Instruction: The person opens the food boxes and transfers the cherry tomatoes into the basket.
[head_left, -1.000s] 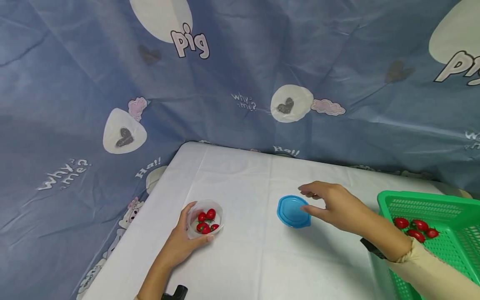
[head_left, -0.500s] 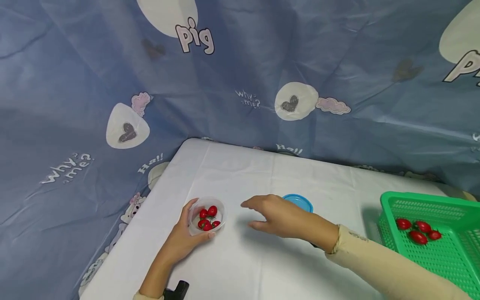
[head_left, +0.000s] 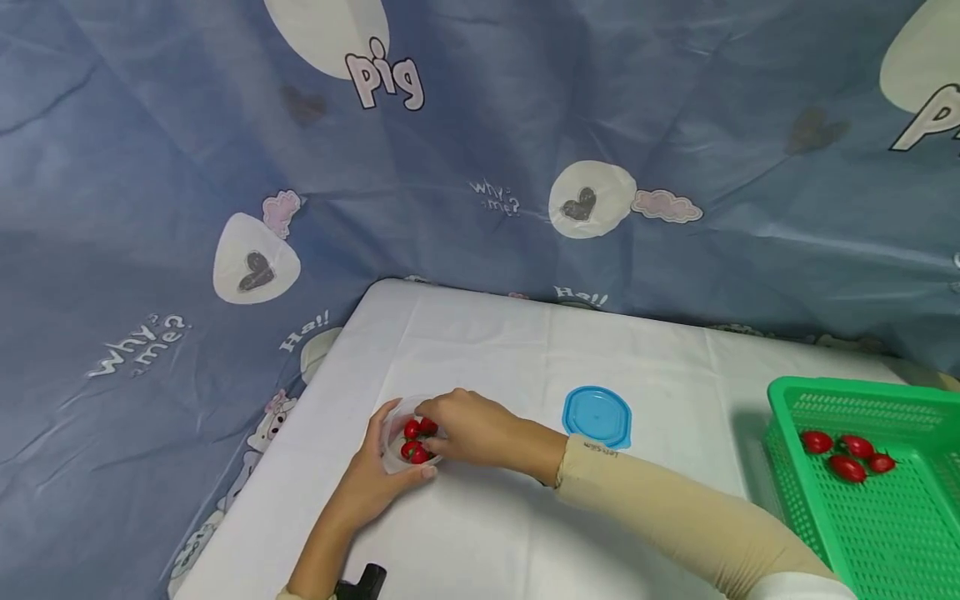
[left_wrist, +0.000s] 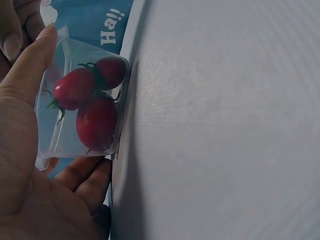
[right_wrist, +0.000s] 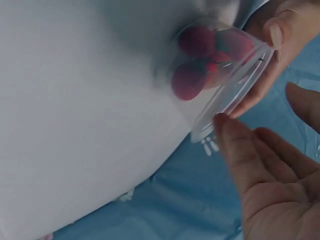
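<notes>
A small clear plastic tub (left_wrist: 67, 142) stands on the white table with several cherry tomatoes (left_wrist: 96, 122) inside, green stems still on. My left hand (head_left: 367, 487) grips the tub from the left side, thumb on one side and fingers on the other. Over the tub's opening is my right hand (head_left: 480, 429), its fingertips right at the rim. In the right wrist view that hand's fingers (right_wrist: 240, 155) are extended, with the thumb apart from them and nothing between. The right hand partly covers the tub and tomatoes in the head view.
A blue lid (head_left: 597, 414) lies on the white tablecloth (head_left: 480, 333), behind the right forearm. At the right stands a green basket (head_left: 862, 387) holding several more red tomatoes (head_left: 847, 468). A printed blue curtain (head_left: 465, 125) hangs behind the table and along its left side.
My right hand has moved left from above the blue lid to the tub's opening, uncovering the lid. The left hand has kept its grip on the tub.
</notes>
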